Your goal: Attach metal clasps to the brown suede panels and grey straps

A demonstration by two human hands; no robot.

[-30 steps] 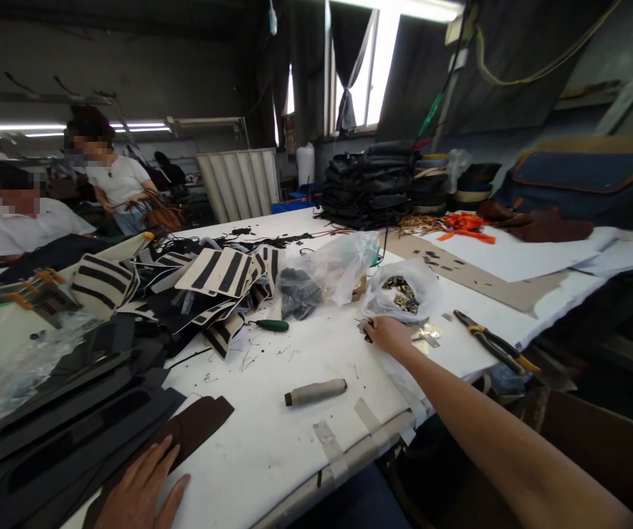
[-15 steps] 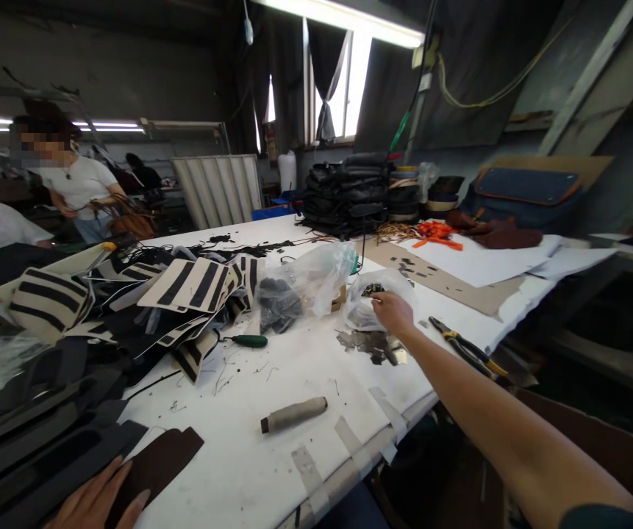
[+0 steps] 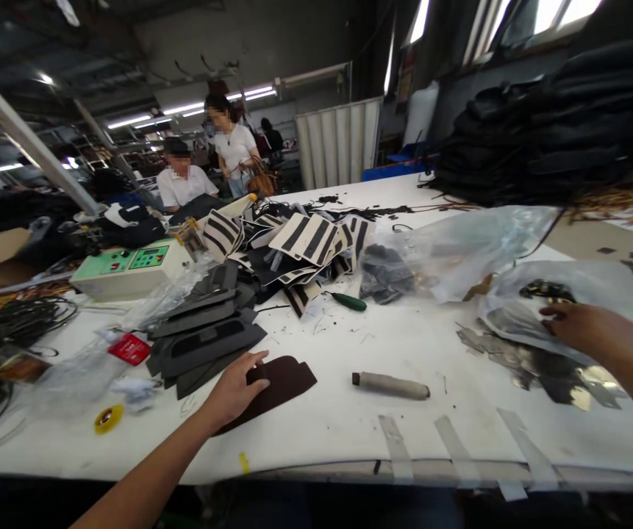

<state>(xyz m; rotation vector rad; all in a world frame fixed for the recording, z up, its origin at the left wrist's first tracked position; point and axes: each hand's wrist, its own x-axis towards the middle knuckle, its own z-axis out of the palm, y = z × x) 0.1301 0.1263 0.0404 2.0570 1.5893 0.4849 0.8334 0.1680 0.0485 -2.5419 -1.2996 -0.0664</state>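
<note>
My left hand (image 3: 239,389) rests on a dark brown flat piece (image 3: 283,389) lying on the white table, its thumb and fingers apart over the left end. On the right, my right hand (image 3: 586,327) is at the opening of a clear plastic bag (image 3: 515,290) that has small dark metallic parts (image 3: 546,290) in it. Its fingertips are bent together; what they hold, if anything, is too small to see. Thin metal plates (image 3: 542,367) lie just below the bag. Between my hands sits a wrapped grey rod (image 3: 390,386).
Dark grey pieces (image 3: 211,334) are stacked left of centre, beside striped pieces (image 3: 305,239). A green-handled tool (image 3: 348,301), a tape roll (image 3: 108,419) and a green machine (image 3: 131,268) are on the table. Two people (image 3: 236,150) are beyond it.
The view has swung left, bringing the machine, tape roll and more of my left hand into sight. The pliers are out of view. My right hand remains at the bag.
</note>
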